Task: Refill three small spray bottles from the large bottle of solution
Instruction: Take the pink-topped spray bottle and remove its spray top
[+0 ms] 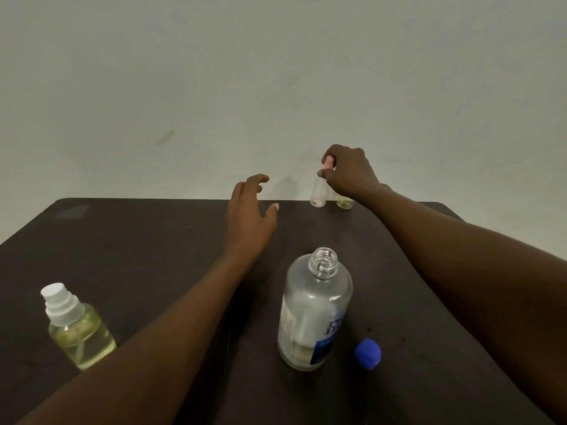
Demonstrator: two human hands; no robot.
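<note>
Dark table [122, 256]: right hand [349, 173] fingers clamp pink-capped bottle [319, 191], half-hiding yellowish bottle [345, 204]; left hand [248, 216] fingers apart.

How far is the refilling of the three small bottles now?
Done: the large bottle is open, its blue cap beside it; the white-capped spray bottle holds yellowish liquid. In hand: the right hand grips the pink-topped bottle, apparently empty. Left: filling it; the third bottle is mostly hidden.

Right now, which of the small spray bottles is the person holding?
The clear one with the pink top at the table's far edge, gripped by the right hand. The white-capped bottle and the yellowish one stand untouched.
</note>
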